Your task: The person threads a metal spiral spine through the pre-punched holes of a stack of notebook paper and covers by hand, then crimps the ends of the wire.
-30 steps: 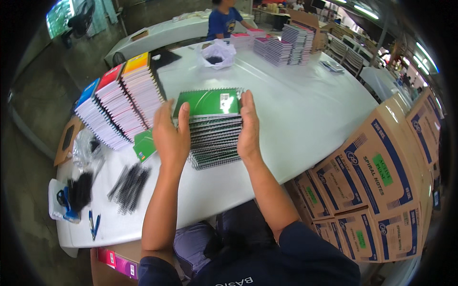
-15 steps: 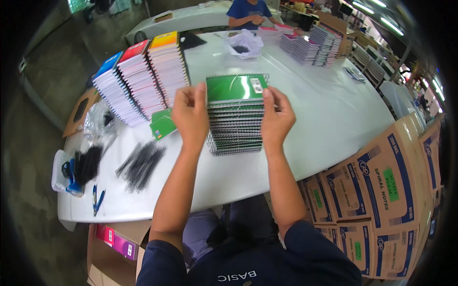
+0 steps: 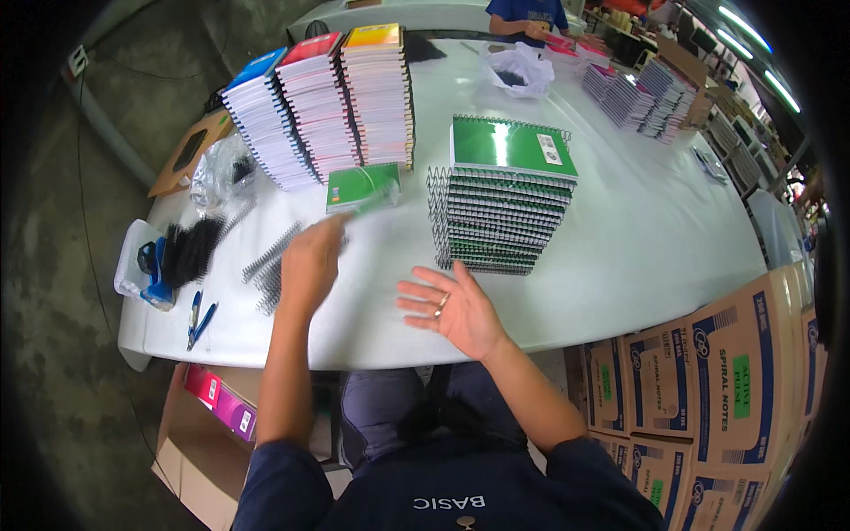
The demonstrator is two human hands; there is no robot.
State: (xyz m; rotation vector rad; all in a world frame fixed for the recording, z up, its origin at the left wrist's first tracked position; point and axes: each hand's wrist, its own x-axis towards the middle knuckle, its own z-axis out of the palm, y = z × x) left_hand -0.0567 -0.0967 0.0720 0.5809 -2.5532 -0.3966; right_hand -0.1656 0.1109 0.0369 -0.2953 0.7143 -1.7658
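Thin green piece (image 3: 372,201) in my left hand (image 3: 310,264), left of the green notebook stack (image 3: 510,208).

The piece is blurred, its long axis slanting from my fingertips away from me and toward the stack. My left hand, the nearer one to it, seems to pinch its near end; the blur hides the exact grip. My right hand (image 3: 462,317) is spread and empty, palm up, just beside the stack's near left corner. Left of the stack, beyond the piece, a loose green notebook (image 3: 350,188) lies flat. Farther left of the stack are dark coils (image 3: 268,252), partly behind my left hand.
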